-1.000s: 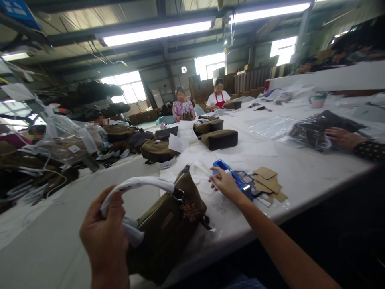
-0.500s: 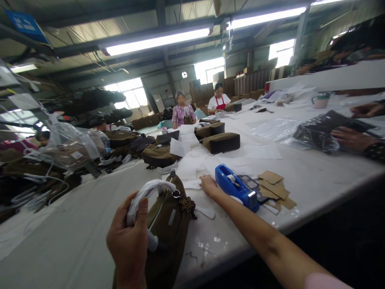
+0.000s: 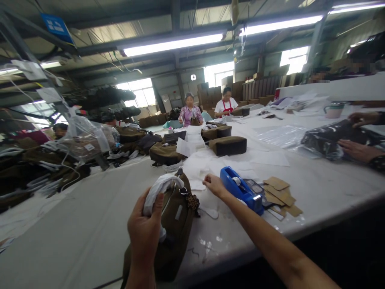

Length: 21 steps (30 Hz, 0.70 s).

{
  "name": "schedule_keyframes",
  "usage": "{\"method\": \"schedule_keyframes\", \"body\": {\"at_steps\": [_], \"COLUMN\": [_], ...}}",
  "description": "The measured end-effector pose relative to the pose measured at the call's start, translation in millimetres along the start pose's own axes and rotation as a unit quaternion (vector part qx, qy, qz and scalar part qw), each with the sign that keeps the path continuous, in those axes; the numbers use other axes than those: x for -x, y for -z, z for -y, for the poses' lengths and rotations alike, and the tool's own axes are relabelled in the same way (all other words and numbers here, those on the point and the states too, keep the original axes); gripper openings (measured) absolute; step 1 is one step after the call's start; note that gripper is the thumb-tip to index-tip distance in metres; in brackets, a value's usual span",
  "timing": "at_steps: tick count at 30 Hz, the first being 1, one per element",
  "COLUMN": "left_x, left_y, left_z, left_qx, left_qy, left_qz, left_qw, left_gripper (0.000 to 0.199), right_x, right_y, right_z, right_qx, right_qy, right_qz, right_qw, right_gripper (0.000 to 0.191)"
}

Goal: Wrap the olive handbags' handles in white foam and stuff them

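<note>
My left hand (image 3: 146, 226) is closed round the white-wrapped handle (image 3: 159, 188) of an olive-brown handbag (image 3: 180, 228). The bag lies tilted on the table, with a leopard-print charm (image 3: 193, 202) hanging from a ring at the handle's end. Beyond the bag, my right hand (image 3: 214, 184) reaches over the table with its fingers pinched together at the edge of thin white sheets (image 3: 197, 185). Whatever is between those fingertips is too small to make out. Just right of that hand stands a blue tape dispenser (image 3: 242, 190). A white strap-like piece (image 3: 210, 212) lies beside the charm.
Brown paper pieces (image 3: 281, 194) lie right of the dispenser. More olive bags (image 3: 227, 146) stand farther back, near loose white paper. At the right, a co-worker's hands (image 3: 359, 149) touch a dark item in clear plastic (image 3: 326, 138). Two people sit across the table.
The view has shifted slightly, so the table and both my hands appear farther right. My left hand keeps its hold on the handle. My right hand stays by the white sheets.
</note>
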State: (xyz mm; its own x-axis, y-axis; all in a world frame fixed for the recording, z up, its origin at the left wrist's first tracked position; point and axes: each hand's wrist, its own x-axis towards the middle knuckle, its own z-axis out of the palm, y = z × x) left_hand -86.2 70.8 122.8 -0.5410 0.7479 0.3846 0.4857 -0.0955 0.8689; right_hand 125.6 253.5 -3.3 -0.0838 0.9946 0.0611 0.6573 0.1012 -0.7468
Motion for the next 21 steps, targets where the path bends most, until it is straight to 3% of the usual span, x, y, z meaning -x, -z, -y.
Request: {"method": "schedule_keyframes", "body": {"at_steps": [6, 8, 11, 14, 17, 21], "left_x": [-1.5, 0.4, 4.1, 4.0, 0.1, -5.8], "left_y": [9.7, 13.0, 14.8, 14.7, 16.5, 20.9], "left_z": [-0.4, 0.2, 2.4, 6.7, 10.1, 5.6], "left_qx": [0.012, 0.037, 0.156, 0.259, 0.232, 0.191], "left_qy": [-0.029, -0.030, 0.011, 0.055, 0.070, 0.069], "left_qz": [0.027, 0.050, 0.081, 0.091, 0.121, 0.220], "left_qw": [0.999, 0.998, 0.984, 0.960, 0.963, 0.954], "left_gripper": [0.066, 0.073, 0.074, 0.065, 0.060, 0.052], "right_x": [93.5, 123.2, 152.9, 163.8, 161.8, 150.4], "right_y": [20.4, 22.5, 20.2, 14.4, 9.2, 6.8], "right_z": [34.1, 42.1, 53.3, 68.6, 90.5, 120.5], "right_qx": [-0.151, -0.207, -0.253, -0.260, -0.269, -0.316], "right_qy": [0.108, 0.137, 0.179, 0.197, 0.207, 0.234], "right_qz": [-0.097, -0.107, -0.077, -0.016, 0.012, 0.037], "right_qw": [0.978, 0.963, 0.948, 0.945, 0.940, 0.919], "right_gripper": [0.017, 0.016, 0.007, 0.008, 0.013, 0.017]}}
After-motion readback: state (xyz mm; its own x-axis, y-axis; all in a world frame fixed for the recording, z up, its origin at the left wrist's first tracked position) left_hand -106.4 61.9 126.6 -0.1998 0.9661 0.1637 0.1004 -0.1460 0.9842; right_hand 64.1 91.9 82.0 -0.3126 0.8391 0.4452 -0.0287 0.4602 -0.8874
